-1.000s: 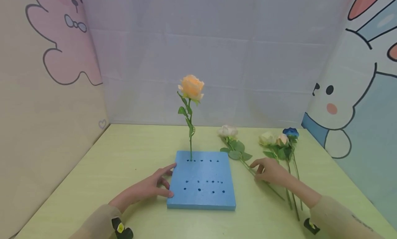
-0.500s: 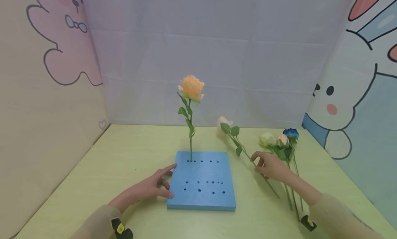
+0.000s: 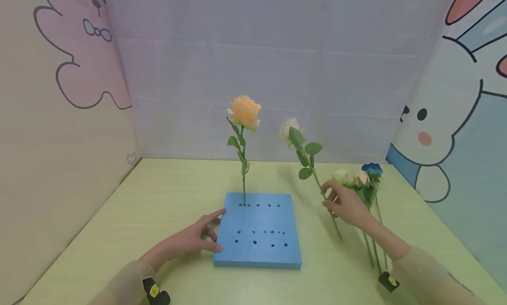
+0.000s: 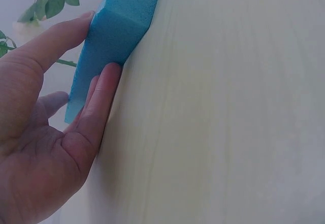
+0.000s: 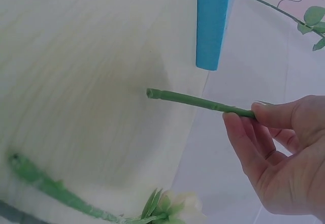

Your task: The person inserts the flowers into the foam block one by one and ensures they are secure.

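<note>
A blue foam board with several small holes lies flat on the pale green table. An orange rose stands upright in a hole at the board's far left corner. My left hand rests with straight fingers against the board's left edge. My right hand pinches the stem of a white rose, which is lifted off the table and tilted, bloom up and to the left. The stem's cut end hangs just above the table, right of the board.
Three more roses, a cream one, a peach one and a blue one, lie on the table at the right, behind my right hand. Cartoon-printed walls close in the table on the left, back and right.
My right hand has picked the white rose up from the table and raised it from lying flat to nearly upright. The left hand and the board have not moved.
</note>
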{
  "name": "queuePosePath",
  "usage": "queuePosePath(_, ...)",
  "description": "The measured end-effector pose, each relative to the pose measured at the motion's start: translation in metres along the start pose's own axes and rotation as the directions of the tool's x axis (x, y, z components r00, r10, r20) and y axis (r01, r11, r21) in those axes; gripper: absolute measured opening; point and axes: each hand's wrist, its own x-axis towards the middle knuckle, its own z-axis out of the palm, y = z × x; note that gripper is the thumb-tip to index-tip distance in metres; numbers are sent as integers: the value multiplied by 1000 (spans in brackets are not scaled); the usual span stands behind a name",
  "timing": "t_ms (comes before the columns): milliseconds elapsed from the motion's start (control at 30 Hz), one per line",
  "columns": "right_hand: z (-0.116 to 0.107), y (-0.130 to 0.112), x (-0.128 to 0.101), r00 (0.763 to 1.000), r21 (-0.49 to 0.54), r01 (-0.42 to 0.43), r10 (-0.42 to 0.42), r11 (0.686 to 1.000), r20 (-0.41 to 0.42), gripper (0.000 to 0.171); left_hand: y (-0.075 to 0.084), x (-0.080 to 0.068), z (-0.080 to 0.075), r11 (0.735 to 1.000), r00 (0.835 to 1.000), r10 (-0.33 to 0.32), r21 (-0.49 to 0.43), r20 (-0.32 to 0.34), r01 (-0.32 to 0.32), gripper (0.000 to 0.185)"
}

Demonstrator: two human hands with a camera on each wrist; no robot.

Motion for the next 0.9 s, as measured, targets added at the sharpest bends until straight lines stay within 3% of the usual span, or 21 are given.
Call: queuePosePath(900, 11, -29, 32, 980, 186, 38, -1, 982, -197, 23, -5, 2, 0, 1000, 1000, 11, 9, -3, -11, 95)
